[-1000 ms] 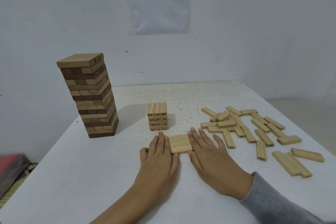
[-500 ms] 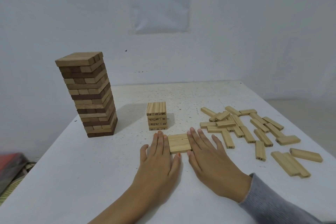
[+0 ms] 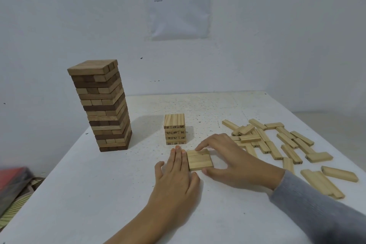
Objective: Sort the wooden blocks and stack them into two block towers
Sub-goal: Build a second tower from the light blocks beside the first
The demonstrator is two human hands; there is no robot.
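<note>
Head view: right hand [image 3: 237,164] pinches the block row [image 3: 200,162]; left hand [image 3: 176,176], flat and released, touches it at 9 o'clock.

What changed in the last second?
The right hand rose from flat and now pinches the flat row of blocks, index finger on its far edge, thumb at its near edge. The left hand stays flat against the row's left side. Tall tower, short numbered tower and loose blocks unmoved.

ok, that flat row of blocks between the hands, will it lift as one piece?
Probably not by itself: seams show the row of blocks is separate pieces, so it likely splits unless squeezed, as the right hand and left hand bracket it. Each piece looks rigid and flat-sided, so it should slide, not roll.
</note>
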